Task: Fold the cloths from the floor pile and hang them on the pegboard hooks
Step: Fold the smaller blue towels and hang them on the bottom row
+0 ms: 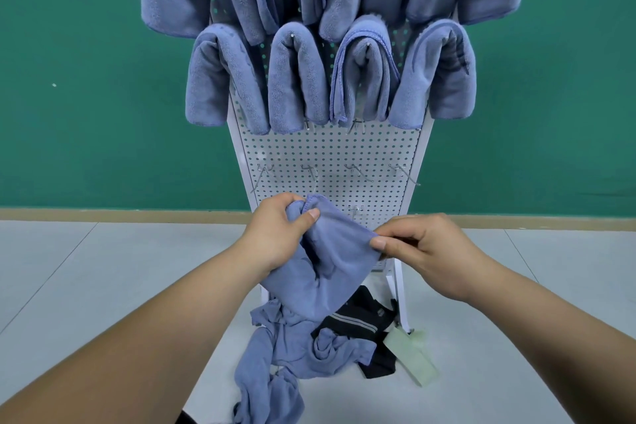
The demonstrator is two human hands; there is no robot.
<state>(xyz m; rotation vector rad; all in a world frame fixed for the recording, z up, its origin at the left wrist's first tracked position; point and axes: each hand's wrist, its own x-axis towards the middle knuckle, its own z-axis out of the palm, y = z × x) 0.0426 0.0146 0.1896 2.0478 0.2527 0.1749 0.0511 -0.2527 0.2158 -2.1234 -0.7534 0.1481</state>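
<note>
I hold a blue cloth (327, 272) up in front of the white pegboard (330, 151). My left hand (275, 234) grips its bunched top edge, thumb over the hem. My right hand (423, 251) pinches the cloth's right edge between thumb and fingers. The cloth sags between both hands and hangs down toward the floor pile (292, 348) of crumpled blue cloths. Several folded blue cloths (296, 79) hang over hooks on the upper rows of the board. A row of bare metal hooks (309, 170) sits just above my hands.
A black garment with grey stripes (361, 320) and a pale green item (409, 354) lie at the pegboard's foot beside the pile. A green wall stands behind the board. Grey tiled floor (103, 268) spreads to both sides.
</note>
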